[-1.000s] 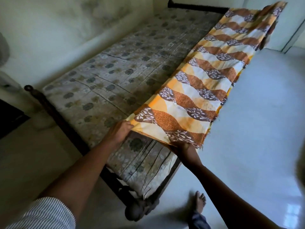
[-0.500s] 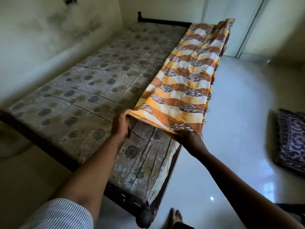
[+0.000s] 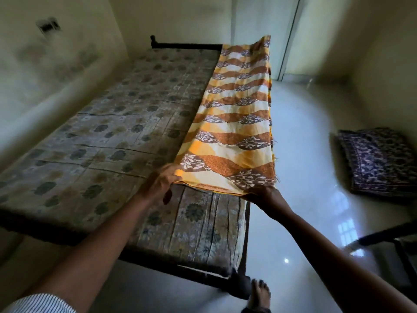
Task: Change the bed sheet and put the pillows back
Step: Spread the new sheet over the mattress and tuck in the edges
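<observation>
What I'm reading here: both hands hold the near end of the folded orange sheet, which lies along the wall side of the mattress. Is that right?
Not quite. The head view shows the left hand and right hand holding the near end of the folded orange sheet, but it lies along the mattress edge next to the floor, away from the wall.

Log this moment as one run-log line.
left hand: grips sheet corner | right hand: grips other near corner | sheet: folded strip along mattress right edge | dark patterned bundle: on floor
</observation>
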